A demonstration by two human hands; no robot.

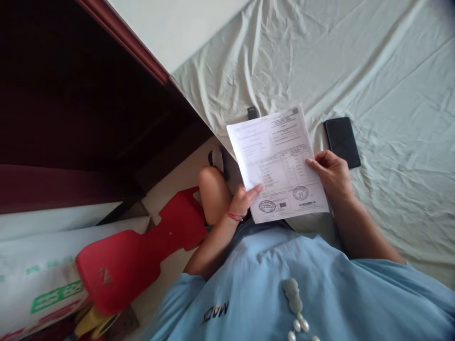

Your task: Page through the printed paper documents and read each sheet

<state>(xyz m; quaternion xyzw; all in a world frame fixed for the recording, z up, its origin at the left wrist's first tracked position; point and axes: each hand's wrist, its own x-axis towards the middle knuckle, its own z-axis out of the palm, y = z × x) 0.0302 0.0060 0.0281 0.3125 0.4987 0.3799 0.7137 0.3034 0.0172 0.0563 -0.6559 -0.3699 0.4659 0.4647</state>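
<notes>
A white printed document (279, 163) with round and oval stamps near its lower edge is held above my lap. My left hand (243, 199) grips its lower left edge, thumb on top and the other fingers underneath. At the right edge, my right hand (332, 173) pinches the paper between thumb and fingers. Just right of that hand, a black phone or wallet-like case (341, 142) lies on the pale sheet. A small dark object (252, 112) pokes out behind the document's top edge; its kind is hard to make out.
A wrinkled pale sheet (401, 94) covers the bed surface ahead and right. Dark reddish-brown furniture (71, 94) stands at the left. Below it are a red plastic item (121, 265) and a white printed sack (31, 274) on the floor side.
</notes>
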